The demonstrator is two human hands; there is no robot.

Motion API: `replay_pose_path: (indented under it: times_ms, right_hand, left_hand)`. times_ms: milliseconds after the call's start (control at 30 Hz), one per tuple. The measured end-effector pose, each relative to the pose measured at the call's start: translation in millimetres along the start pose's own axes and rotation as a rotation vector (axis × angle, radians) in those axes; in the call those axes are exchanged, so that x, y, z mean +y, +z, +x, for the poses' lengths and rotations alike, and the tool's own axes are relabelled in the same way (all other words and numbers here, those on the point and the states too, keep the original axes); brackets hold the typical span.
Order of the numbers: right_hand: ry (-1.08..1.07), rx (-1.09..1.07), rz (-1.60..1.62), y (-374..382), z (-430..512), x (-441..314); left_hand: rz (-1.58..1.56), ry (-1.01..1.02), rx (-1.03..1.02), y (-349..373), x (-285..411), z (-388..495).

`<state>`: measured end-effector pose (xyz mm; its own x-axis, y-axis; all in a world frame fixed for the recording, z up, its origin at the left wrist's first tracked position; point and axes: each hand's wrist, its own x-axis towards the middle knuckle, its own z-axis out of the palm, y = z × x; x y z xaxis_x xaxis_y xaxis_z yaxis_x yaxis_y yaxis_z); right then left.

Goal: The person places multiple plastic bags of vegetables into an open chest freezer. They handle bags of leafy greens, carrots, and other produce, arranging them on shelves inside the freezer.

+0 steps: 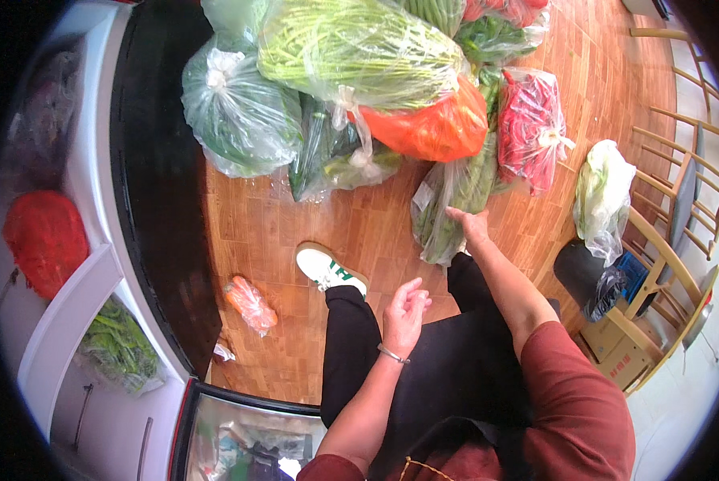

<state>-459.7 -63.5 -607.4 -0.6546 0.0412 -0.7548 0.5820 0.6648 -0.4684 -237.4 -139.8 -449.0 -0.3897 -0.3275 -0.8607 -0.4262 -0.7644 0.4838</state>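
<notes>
My right hand point(471, 225) reaches down to a clear plastic bag of long green vegetables point(446, 207) on the floor; its thumb side touches the plastic, and whether the fingers grip it is hidden. My left hand point(406, 309), with a bracelet at the wrist, hangs above my lap with fingers half curled and nothing in it. Beyond lie a large bag of long green stems point(359, 51), an orange plastic bag point(437, 123), a bag of red peppers point(531, 126) and a tied bag of dark green vegetables point(242, 108).
A small bag of carrots point(251, 305) lies on the wooden floor near my white shoe point(329, 269). An open fridge compartment point(77, 318) with bagged vegetables stands at left. At right are wooden chairs point(684, 174), a pale bagged vegetable point(603, 192), a black bin point(579, 270) and a cardboard box point(621, 355).
</notes>
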Motion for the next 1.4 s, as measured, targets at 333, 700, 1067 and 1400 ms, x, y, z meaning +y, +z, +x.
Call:
replay_pose_path:
  times_ms: [333,700,1067,1400]
  right_hand:
    - [-0.013,-0.162,0.032,-4,-17,-15]
    - [0.116,-0.253,-0.118,49,-42,-41]
    - [0.272,-0.354,0.016,8,-56,-30]
    - [0.606,-0.653,0.238,-80,-173,-47]
  left_hand:
    - [-0.194,-0.037,-0.030,-10,18,3]
    - [-0.332,-0.054,-0.003,-17,25,9]
    - [-0.085,0.167,0.255,-18,10,25]
    - [0.529,-0.113,0.380,-92,-5,-4]
